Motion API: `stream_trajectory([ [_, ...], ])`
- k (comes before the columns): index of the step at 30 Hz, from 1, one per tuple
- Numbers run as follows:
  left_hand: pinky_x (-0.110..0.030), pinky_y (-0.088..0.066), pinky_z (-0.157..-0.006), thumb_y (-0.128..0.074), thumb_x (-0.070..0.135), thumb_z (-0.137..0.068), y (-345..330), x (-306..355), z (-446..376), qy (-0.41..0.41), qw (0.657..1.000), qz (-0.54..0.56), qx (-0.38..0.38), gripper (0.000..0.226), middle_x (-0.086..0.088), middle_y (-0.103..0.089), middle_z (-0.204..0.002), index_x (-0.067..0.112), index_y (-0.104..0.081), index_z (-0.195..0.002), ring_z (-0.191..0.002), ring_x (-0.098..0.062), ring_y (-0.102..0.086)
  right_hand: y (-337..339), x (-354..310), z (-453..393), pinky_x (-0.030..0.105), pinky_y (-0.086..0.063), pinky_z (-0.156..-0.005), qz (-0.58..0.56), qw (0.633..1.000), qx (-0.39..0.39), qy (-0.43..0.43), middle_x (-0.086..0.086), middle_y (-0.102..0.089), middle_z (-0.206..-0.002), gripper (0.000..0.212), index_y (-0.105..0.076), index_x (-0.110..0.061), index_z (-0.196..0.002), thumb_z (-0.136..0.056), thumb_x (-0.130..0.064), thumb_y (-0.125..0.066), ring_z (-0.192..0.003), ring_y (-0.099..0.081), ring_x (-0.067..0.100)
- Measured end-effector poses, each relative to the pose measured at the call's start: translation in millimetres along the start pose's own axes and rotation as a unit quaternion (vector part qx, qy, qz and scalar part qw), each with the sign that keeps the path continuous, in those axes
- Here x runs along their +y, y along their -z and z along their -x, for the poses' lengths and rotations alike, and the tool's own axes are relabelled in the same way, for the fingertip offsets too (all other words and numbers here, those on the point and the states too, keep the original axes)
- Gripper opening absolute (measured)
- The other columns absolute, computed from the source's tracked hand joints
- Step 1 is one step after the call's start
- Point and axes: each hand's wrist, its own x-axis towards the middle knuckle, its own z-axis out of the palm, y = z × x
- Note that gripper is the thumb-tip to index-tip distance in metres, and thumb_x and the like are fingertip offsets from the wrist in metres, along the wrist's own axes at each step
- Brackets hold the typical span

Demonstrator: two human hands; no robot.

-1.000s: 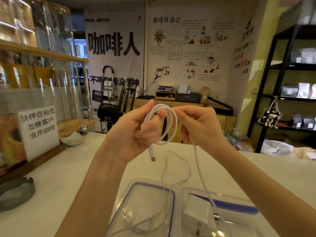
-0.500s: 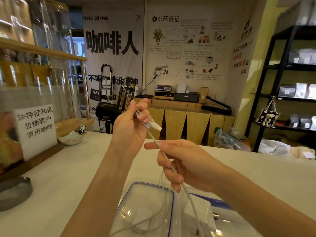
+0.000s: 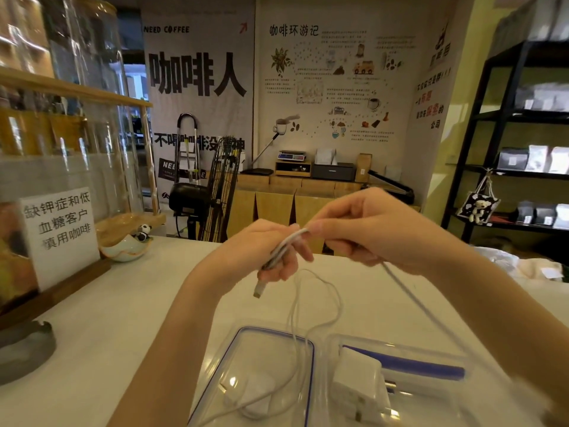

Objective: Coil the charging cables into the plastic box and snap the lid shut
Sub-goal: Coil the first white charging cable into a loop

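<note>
My left hand [image 3: 261, 251] and my right hand [image 3: 369, 229] meet above the white table, both gripping a white charging cable [image 3: 284, 245]. Its plug [image 3: 258, 289] hangs below my left fingers. From my right hand the cable runs down to the right, blurred. A second loose white cable [image 3: 323, 291] loops up from the clear plastic lid with a blue seal [image 3: 311, 374] at the front. Beside it on the right lies the clear plastic box [image 3: 400, 346] with a blue clip, holding a white charger block [image 3: 357, 383].
A sign on a wooden stand [image 3: 61, 238] and glass jars stand at the left. A small bowl with a panda figure [image 3: 126, 246] sits behind it, a grey ashtray [image 3: 24, 349] at the near left edge. Shelves rise at the far right.
My right hand has come up from low over the lid to meet my left hand. The plug, which pointed up and right, now hangs down below my left fingers.
</note>
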Motion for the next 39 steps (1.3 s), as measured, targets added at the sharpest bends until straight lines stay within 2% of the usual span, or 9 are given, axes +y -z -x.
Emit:
stream_trajectory([
  [3,-0.013,-0.029,-0.034,-0.034,0.029,-0.091,-1,2,2,-0.006,0.973,0.195,-0.127,0.039,0.008,-0.049,-0.04,0.002,-0.059,-0.079,-0.03,-0.003,-0.031,6,1,-5,0.015,-0.024,-0.031,-0.055,0.996,0.038,0.052,0.001,-0.053,-0.046,0.019,-0.071,-0.005,-0.08,-0.072,-0.022,-0.065,-0.033,-0.033,0.01],
  [8,-0.019,-0.025,-0.04,-0.03,0.027,-0.096,11,6,-1,0.028,0.799,0.525,-0.292,0.038,-0.005,-0.046,-0.049,-0.004,-0.052,-0.091,-0.038,-0.009,-0.03,0,17,-12,0.015,-0.032,-0.032,-0.096,0.985,0.103,0.1,-0.003,-0.058,-0.05,0.023,-0.069,-0.01,-0.087,-0.073,-0.025,-0.06,-0.034,-0.039,0.008],
  [12,-0.021,-0.018,-0.039,-0.031,0.022,-0.096,8,12,3,-0.009,0.734,0.637,-0.236,0.035,-0.005,-0.039,-0.054,-0.006,-0.051,-0.09,-0.036,-0.009,-0.022,-16,30,-14,0.016,-0.029,-0.03,-0.132,0.981,0.1,0.103,-0.005,-0.055,-0.046,0.021,-0.068,-0.014,-0.091,-0.083,-0.026,-0.052,-0.031,-0.037,0.007],
  [18,-0.026,-0.036,-0.046,-0.037,0.016,-0.093,8,9,1,-0.1,0.688,0.716,-0.06,0.029,-0.015,-0.055,-0.056,-0.009,-0.053,-0.092,-0.041,-0.022,-0.044,-48,43,-8,0.015,-0.029,-0.033,-0.052,0.997,0.056,0.011,-0.001,-0.047,-0.055,0.025,-0.06,-0.014,-0.106,-0.095,-0.021,-0.039,-0.035,-0.035,0.004],
  [21,-0.017,-0.038,-0.041,-0.034,0.026,-0.094,5,2,-5,-0.142,0.728,0.668,0.057,0.036,-0.002,-0.05,-0.052,-0.002,-0.056,-0.091,-0.039,-0.01,-0.043,-59,41,-2,0.011,-0.032,-0.039,0.051,0.998,0.041,0.018,-0.006,-0.044,-0.056,0.027,-0.054,-0.017,-0.116,-0.096,-0.022,-0.036,-0.038,-0.038,0.0],
  [28,-0.017,-0.036,-0.045,-0.027,0.027,-0.097,-10,-2,-11,-0.136,0.922,0.28,0.229,0.033,0.007,-0.051,-0.05,0.009,-0.054,-0.097,-0.041,-0.005,-0.04,-60,22,26,0.025,-0.046,-0.071,0.32,0.941,0.07,0.081,0.001,-0.065,-0.095,0.033,-0.051,-0.02,-0.12,-0.096,-0.034,-0.032,-0.078,-0.057,0.013],
  [34,-0.017,-0.04,-0.049,-0.032,0.025,-0.095,-37,0,-14,-0.106,0.983,-0.025,0.144,0.028,0.006,-0.051,-0.057,0.012,-0.055,-0.085,-0.05,-0.01,-0.045,-37,21,34,0.017,-0.047,-0.053,0.48,0.822,0.203,0.228,-0.003,-0.067,-0.064,0.03,-0.068,-0.016,-0.08,-0.085,-0.034,-0.044,-0.055,-0.058,0.007],
  [36,-0.017,-0.035,-0.042,-0.034,0.026,-0.095,-44,1,-14,-0.065,0.995,-0.012,0.072,0.034,0.005,-0.044,-0.052,0.008,-0.053,-0.074,-0.044,-0.008,-0.039,-26,32,32,0.02,-0.045,-0.058,0.482,0.79,0.268,0.267,0.002,-0.067,-0.073,0.027,-0.069,-0.013,-0.077,-0.081,-0.033,-0.052,-0.068,-0.056,0.011],
  [39,-0.016,-0.027,-0.035,-0.036,0.036,-0.092,-51,10,-11,-0.005,0.995,0.098,-0.013,0.046,0.008,-0.035,-0.039,0.016,-0.05,-0.053,-0.034,-0.007,-0.029,-21,42,30,0.024,-0.045,-0.072,0.438,0.804,0.297,0.271,0.009,-0.066,-0.09,0.032,-0.066,-0.009,-0.081,-0.082,-0.037,-0.051,-0.088,-0.052,0.013],
])
